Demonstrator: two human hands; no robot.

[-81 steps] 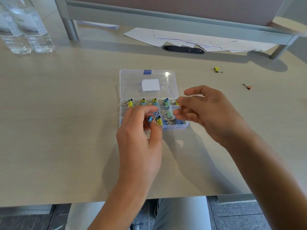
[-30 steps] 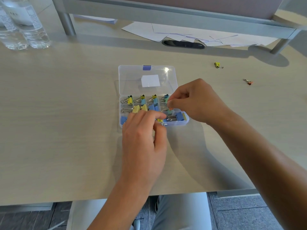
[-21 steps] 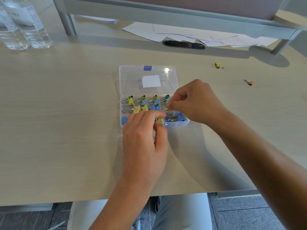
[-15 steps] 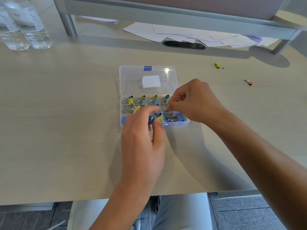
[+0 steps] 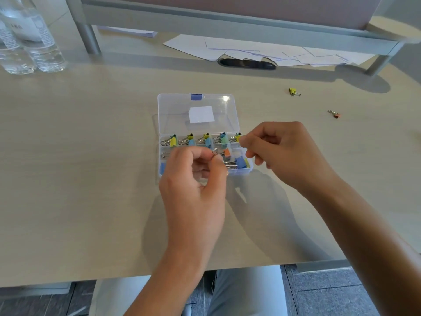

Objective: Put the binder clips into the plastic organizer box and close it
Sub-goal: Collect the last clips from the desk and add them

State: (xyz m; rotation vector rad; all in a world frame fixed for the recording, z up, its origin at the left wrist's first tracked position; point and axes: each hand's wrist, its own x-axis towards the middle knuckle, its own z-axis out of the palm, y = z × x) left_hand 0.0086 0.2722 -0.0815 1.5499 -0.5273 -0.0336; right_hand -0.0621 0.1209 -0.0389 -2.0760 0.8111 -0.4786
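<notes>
The clear plastic organizer box [image 5: 242, 172] lies open at the table's middle, its lid [image 5: 173, 115] flat behind it. Several coloured binder clips [image 5: 206, 140] fill its compartments. My left hand [image 5: 193, 190] hovers over the box's near left part and pinches the silver handle of a binder clip [image 5: 215, 152] between thumb and forefinger. My right hand [image 5: 282, 153] is at the box's right edge with fingers curled. Its fingertips are beside a yellow clip [image 5: 237, 137] in the far right compartment, and nothing shows inside them. A loose yellow clip [image 5: 293, 91] and a loose orange clip [image 5: 335, 114] lie far right.
Two water bottles [image 5: 29, 44] stand at the far left. Loose papers [image 5: 262, 50] and a black cable slot [image 5: 246, 64] lie under a grey metal frame [image 5: 87, 35] at the back. The table's front edge runs just below my forearms.
My right hand has drawn back to the right, off the box's middle compartments. My left hand has lifted slightly and now shows a clip's silver handle in its pinch.
</notes>
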